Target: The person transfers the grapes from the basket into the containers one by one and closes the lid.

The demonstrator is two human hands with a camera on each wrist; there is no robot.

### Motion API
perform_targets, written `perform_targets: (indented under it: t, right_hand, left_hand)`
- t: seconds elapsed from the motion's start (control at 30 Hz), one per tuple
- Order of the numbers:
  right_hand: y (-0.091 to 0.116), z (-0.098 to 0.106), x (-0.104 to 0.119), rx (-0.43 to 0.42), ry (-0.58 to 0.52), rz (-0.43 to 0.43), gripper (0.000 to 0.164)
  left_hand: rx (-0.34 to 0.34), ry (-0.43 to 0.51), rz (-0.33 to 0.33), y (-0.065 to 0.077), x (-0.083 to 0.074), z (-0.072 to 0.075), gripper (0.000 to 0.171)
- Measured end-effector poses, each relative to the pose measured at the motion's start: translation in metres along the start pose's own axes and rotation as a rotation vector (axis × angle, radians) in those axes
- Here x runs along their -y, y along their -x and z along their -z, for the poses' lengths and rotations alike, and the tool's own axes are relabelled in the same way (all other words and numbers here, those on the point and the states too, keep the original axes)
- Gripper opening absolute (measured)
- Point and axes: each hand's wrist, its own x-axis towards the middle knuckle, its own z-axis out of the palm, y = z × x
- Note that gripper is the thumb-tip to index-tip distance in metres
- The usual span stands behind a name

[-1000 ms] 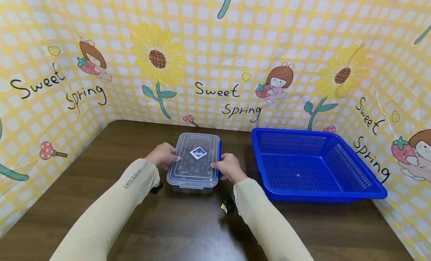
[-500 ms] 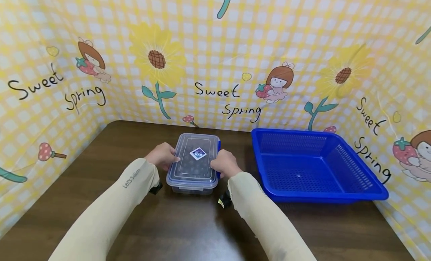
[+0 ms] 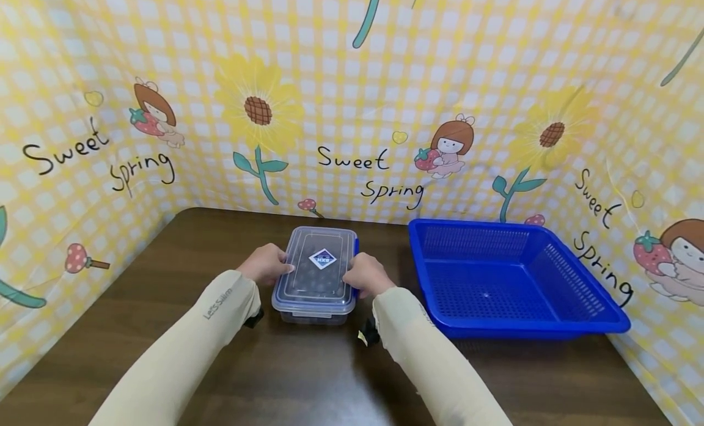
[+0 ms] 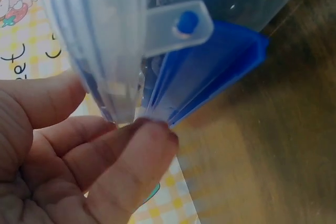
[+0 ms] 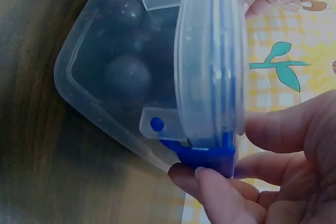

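A clear plastic food container point(image 3: 308, 241) with a translucent lid and a diamond-shaped sticker point(image 3: 322, 259) stands on the table. Dark round things point(image 5: 128, 74) show through its wall; their kind is unclear. At its left side my left hand point(image 3: 266, 264) has the thumb on the lid's edge. In the left wrist view that hand's fingers touch the end of a blue latch point(image 4: 215, 64), which slants away from the lid. On the other side my right hand point(image 3: 370, 273) grips the lid's edge. Its fingers curl at the right blue latch point(image 5: 207, 158), which lies against the lid.
To the right stands a blue plastic basket point(image 3: 484, 276) with perforated walls. Both rest on a dark wooden table point(image 3: 308, 377), and a yellow checked cloth point(image 3: 352, 77) hangs behind and at the sides.
My right hand has shifted slightly left and its thumb has bent at the lid's edge. The left hand keeps its hold. The head view has tilted slightly upward; the container has not visibly moved.
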Motion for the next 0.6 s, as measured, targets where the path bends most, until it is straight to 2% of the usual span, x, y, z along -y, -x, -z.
perform_targets:
  t: [0.13,0.23,0.37,0.5,0.6]
  right_hand:
    - [-0.002,0.001,0.000,0.023,-0.011,-0.010,0.033]
    - [-0.005,0.002,-0.001,0.032,-0.024,-0.016,0.034]
    - [-0.007,0.000,-0.002,0.050,-0.025,-0.023,0.032]
    - [-0.007,-0.001,-0.003,0.049,-0.008,-0.014,0.030]
    - [-0.006,0.000,-0.003,0.041,-0.006,-0.011,0.030]
  left_hand:
    - [0.012,0.019,-0.020,0.000,0.007,-0.002,0.056]
    - [0.045,0.064,0.003,-0.003,0.015,0.000,0.076]
    - [0.099,0.193,0.064,-0.005,0.027,0.000,0.086]
    - [0.140,0.373,0.115,-0.005,0.038,-0.003,0.092]
    - [0.180,0.524,0.126,-0.006,0.043,-0.007,0.094]
